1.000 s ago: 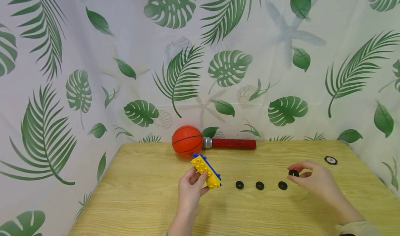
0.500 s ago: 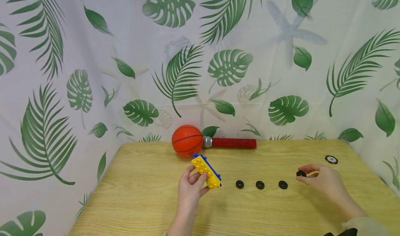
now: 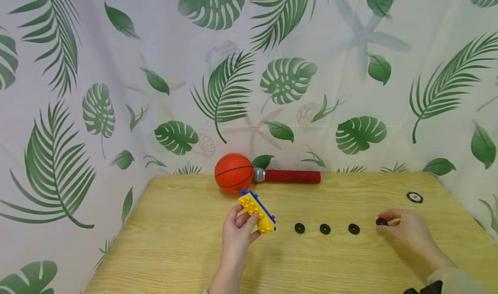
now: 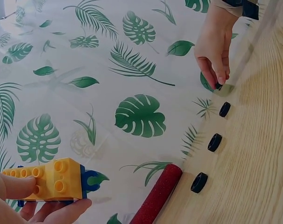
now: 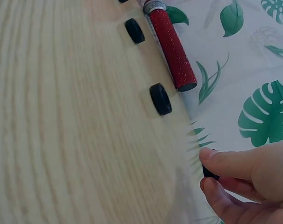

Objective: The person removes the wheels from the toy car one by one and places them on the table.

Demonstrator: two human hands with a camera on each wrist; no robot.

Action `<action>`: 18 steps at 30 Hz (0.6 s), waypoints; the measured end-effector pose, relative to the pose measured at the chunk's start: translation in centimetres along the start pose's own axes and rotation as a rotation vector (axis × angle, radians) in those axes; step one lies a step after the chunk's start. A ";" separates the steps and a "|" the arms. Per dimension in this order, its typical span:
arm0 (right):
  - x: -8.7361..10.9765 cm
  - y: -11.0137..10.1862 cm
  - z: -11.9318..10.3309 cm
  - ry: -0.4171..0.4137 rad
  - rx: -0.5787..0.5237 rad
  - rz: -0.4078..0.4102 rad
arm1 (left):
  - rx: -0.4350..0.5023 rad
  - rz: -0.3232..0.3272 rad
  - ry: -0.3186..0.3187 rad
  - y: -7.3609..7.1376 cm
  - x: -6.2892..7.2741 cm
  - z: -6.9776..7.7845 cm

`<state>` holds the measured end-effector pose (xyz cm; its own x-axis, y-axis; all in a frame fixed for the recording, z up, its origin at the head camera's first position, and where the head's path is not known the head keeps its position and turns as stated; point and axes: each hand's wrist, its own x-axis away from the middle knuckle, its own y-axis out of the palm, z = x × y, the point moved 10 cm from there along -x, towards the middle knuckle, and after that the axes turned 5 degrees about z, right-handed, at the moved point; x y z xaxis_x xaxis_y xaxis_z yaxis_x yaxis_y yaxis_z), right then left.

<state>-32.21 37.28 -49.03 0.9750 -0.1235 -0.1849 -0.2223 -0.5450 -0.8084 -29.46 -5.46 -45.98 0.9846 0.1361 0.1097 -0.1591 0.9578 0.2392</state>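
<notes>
My left hand (image 3: 236,238) holds a yellow and blue toy-brick vehicle base (image 3: 256,212) above the table, thumb across its yellow studs; the left wrist view shows the yellow block (image 4: 62,179) with a blue hook-like end. My right hand (image 3: 410,231) pinches a small black wheel (image 3: 382,222) between thumb and fingers, at or just above the tabletop; whether it touches the wood I cannot tell. To its left, three more black wheels lie in a row: a near one (image 3: 353,228), a middle one (image 3: 325,228) and a far one (image 3: 299,228).
An orange ball with black lines (image 3: 234,173) sits at the back of the wooden table (image 3: 175,242). Against it lies a red stick with a silver collar (image 3: 292,176). A round black-and-white chip (image 3: 414,197) lies at the back right. Leaf-printed cloth (image 3: 311,125) hangs behind.
My right hand has moved right and slightly down with the black wheel, past the end of the row. The left hand keeps the toy-brick base in nearly the same place.
</notes>
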 end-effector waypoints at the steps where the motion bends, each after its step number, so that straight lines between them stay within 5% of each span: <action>1: 0.0 0.1 0.2 -0.003 0.002 0.000 | 0.001 0.000 0.000 0.0 0.0 0.0; 18: -0.1 1.3 0.9 -0.028 0.074 -0.026 | 0.000 0.006 0.011 -0.3 -0.3 0.2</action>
<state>-32.59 37.32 -50.60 0.9802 -0.0861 -0.1784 -0.1977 -0.4851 -0.8518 -29.72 -5.84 -45.92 0.9844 0.1448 0.1001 -0.1650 0.9570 0.2387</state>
